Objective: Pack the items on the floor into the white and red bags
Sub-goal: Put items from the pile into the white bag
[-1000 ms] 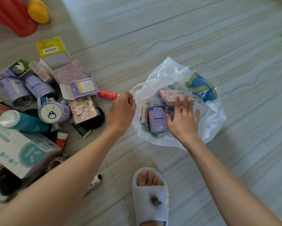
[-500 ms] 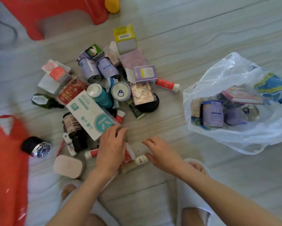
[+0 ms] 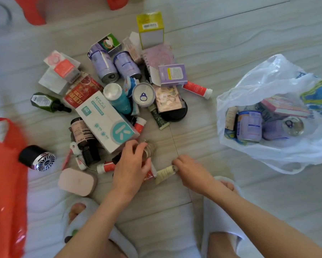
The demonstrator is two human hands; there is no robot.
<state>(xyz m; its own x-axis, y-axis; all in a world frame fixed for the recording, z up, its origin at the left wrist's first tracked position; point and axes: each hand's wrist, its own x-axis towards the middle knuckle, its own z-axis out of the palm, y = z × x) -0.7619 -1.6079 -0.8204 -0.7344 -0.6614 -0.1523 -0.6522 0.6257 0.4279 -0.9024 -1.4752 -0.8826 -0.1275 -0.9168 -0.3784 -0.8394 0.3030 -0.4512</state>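
Note:
A pile of cans, boxes, tubes and bottles lies on the floor, among them a white and teal box [image 3: 108,121]. My left hand [image 3: 131,164] curls round a small clear jar [image 3: 150,148] at the pile's near edge. My right hand [image 3: 189,169] pinches the cap end of a cream tube [image 3: 163,174] lying on the floor. The white bag [image 3: 268,86] lies open at the right with purple cans and a pink box inside. The red bag [image 3: 5,174] lies at the left edge.
A black round fan [image 3: 37,158] rests by the red bag, with a pink flat case [image 3: 76,181] nearby. My feet in white slippers [image 3: 221,216] stand below the hands. A red plastic object [image 3: 35,10] sits at the top left.
Both hands left the white bag and came to the near edge of the pile. The left hand closed on the jar and the right took the tube's end.

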